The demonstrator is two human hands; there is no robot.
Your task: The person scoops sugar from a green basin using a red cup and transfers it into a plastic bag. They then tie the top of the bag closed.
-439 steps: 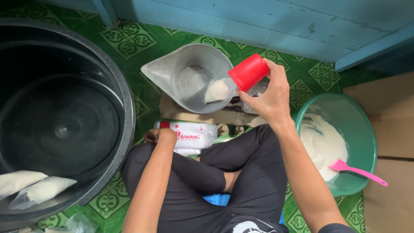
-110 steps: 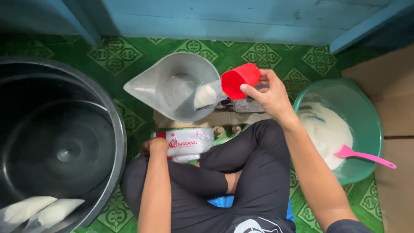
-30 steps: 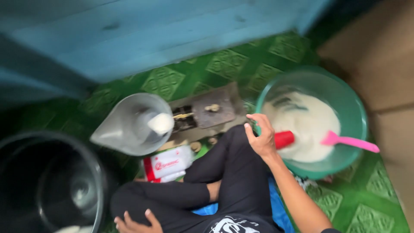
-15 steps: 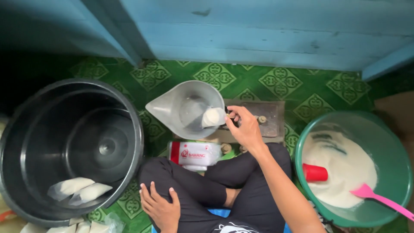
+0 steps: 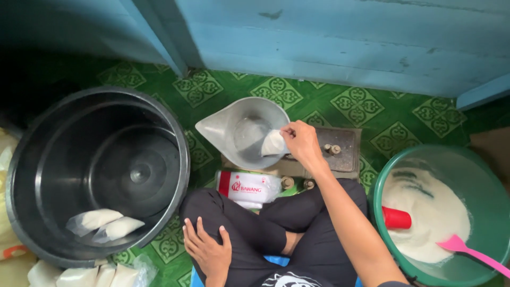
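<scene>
Holding perhaps 2 filled bags (image 5: 104,224), black tub (image 5: 32,159); powder (image 5: 425,212) in green basin (image 5: 383,180).

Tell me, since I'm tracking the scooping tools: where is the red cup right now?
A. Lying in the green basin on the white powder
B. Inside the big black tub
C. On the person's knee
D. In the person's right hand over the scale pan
A: the red cup lies on the white powder inside the green basin, while the right hand is at the scale pan.

Left of the scale pan (image 5: 241,133): tub (image 5: 98,175) holding filled bags (image 5: 106,223). Right: basin (image 5: 441,212) holding cup (image 5: 397,218) and scoop (image 5: 467,250). Before it: packet (image 5: 248,187).
</scene>
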